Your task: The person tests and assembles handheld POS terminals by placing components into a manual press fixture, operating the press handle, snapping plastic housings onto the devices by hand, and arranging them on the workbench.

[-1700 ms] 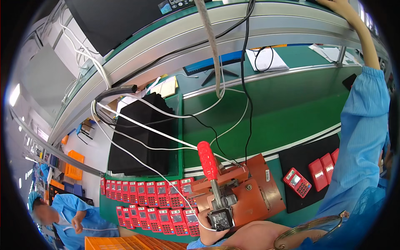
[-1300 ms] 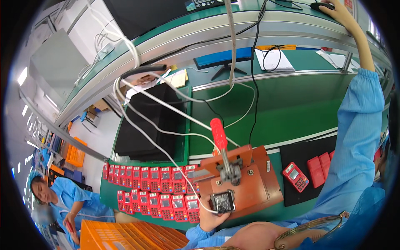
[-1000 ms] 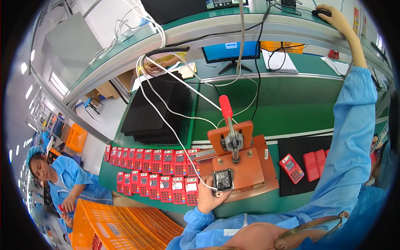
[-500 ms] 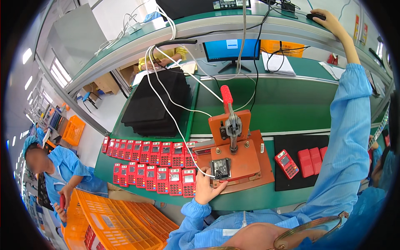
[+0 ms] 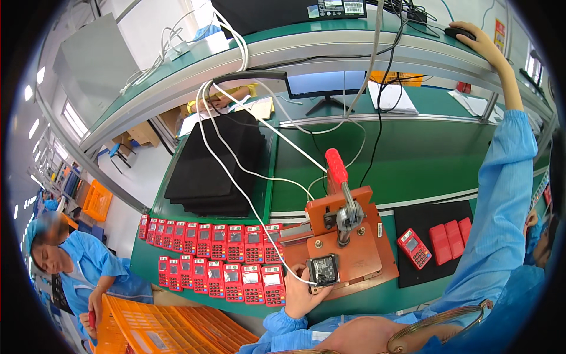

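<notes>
My left hand (image 5: 302,296) curls round the near-left corner of a black square electronic module (image 5: 324,270), its thumb along the near edge. A white cable (image 5: 247,194) runs down to the module by my fingers. The module sits at the front of an orange clamp fixture (image 5: 355,253) with a red-handled toggle clamp (image 5: 337,168). My right arm stretches up to the shelf, where my right hand (image 5: 484,47) rests over a black computer mouse (image 5: 460,33). Left of the fixture, two rows of red card terminals (image 5: 234,283) lie keypad up.
On a black mat (image 5: 433,274) at right lie a red terminal (image 5: 414,249) and several red casings (image 5: 439,245). Black sheets (image 5: 218,165) are stacked at left. A monitor (image 5: 327,84) stands behind. Cables hang from the shelf (image 5: 283,50). Orange crates (image 5: 171,324) and a co-worker (image 5: 88,265) are lower left.
The view has shifted, so the bench appears lower and the fixture further right. The monitor's screen looks paler. Both my hands keep their places, on the module and on the mouse.
</notes>
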